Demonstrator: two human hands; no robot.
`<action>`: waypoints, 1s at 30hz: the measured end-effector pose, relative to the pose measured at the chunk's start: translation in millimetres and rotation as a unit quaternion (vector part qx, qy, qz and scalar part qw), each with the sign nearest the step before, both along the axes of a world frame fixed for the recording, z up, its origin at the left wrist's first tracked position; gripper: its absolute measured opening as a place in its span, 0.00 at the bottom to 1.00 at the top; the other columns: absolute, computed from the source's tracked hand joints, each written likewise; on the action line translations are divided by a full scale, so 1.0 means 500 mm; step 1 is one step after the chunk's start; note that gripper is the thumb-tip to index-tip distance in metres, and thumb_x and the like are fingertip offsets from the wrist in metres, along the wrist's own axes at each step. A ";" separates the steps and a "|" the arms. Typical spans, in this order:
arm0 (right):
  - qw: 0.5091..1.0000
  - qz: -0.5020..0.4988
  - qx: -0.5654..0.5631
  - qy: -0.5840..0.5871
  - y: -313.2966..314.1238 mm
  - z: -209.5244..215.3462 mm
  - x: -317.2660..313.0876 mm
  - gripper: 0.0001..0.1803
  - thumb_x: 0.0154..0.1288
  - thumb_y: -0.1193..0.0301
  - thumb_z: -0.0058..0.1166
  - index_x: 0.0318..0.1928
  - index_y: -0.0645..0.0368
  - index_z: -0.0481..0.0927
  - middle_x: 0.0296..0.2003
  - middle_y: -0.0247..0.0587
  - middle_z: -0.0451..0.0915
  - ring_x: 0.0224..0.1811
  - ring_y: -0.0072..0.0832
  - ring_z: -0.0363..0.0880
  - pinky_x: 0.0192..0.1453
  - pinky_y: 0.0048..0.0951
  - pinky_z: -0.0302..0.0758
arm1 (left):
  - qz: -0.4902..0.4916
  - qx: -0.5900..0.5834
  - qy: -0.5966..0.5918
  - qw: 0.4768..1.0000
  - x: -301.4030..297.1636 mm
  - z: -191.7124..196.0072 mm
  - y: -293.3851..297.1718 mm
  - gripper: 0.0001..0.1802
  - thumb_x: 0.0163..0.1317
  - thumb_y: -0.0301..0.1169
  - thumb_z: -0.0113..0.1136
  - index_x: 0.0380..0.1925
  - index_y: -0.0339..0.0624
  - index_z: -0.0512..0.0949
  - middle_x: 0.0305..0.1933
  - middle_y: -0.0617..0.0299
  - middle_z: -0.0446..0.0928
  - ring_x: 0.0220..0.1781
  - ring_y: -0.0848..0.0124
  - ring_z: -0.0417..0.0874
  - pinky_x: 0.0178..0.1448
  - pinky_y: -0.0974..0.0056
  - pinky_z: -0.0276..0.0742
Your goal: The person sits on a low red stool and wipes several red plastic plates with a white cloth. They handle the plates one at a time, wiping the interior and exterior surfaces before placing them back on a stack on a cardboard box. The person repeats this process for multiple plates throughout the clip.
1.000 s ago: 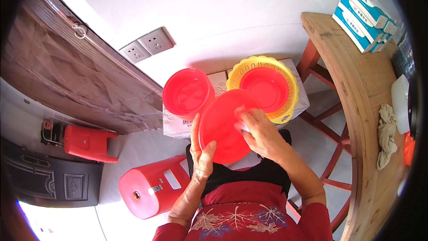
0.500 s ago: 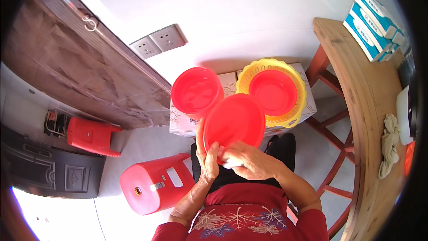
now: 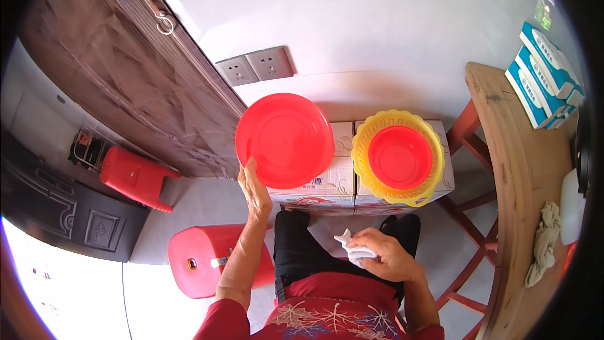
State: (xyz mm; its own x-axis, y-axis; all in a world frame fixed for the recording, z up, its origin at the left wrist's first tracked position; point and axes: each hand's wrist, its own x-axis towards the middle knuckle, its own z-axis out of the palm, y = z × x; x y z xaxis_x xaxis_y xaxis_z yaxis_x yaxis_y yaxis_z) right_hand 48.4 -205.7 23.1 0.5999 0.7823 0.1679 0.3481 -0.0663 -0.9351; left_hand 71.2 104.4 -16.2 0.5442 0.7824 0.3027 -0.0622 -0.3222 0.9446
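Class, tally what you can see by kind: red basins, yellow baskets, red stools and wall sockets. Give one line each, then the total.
Red basins: 2
Yellow basket: 1
Red stools: 2
Wall sockets: 2
Total: 7

One wide fisheye view, from the left of two cameras on the wearer's head, looks steeply down over the patterned red shirt (image 3: 327, 316) toward the pale wall (image 3: 390, 31) at the top. It sits fairly near, above the left hand (image 3: 254, 194) and right hand (image 3: 389, 255), upright and unmirrored, its curvature bowing the wooden worktop (image 3: 523, 173) near the right rim.
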 end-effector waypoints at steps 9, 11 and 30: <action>0.997 0.014 0.004 0.082 0.004 -0.009 -0.022 0.20 0.52 0.83 0.53 0.49 0.60 0.76 0.45 0.45 0.76 0.46 0.37 0.78 0.51 0.30 0.74 | -0.018 -0.024 0.039 0.999 0.093 -0.094 0.081 0.23 0.67 0.43 0.48 0.48 0.32 0.75 0.49 0.50 0.69 0.54 0.60 0.66 0.62 0.59 0.61; 0.996 -0.003 0.006 0.089 0.000 -0.013 -0.026 0.20 0.51 0.84 0.54 0.48 0.61 0.78 0.43 0.43 0.77 0.45 0.34 0.79 0.50 0.27 0.74 | -0.028 0.004 0.111 0.993 0.097 -0.089 0.075 0.25 0.65 0.44 0.50 0.52 0.34 0.75 0.57 0.47 0.66 0.60 0.57 0.65 0.65 0.58 0.60; 0.987 0.025 0.019 0.159 0.016 -0.034 -0.037 0.19 0.55 0.82 0.54 0.50 0.62 0.75 0.46 0.44 0.76 0.47 0.35 0.79 0.49 0.27 0.74 | -0.150 0.397 0.051 0.904 0.069 0.013 -0.103 0.22 0.52 0.28 0.66 0.50 0.46 0.78 0.52 0.56 0.70 0.56 0.56 0.67 0.60 0.49 0.61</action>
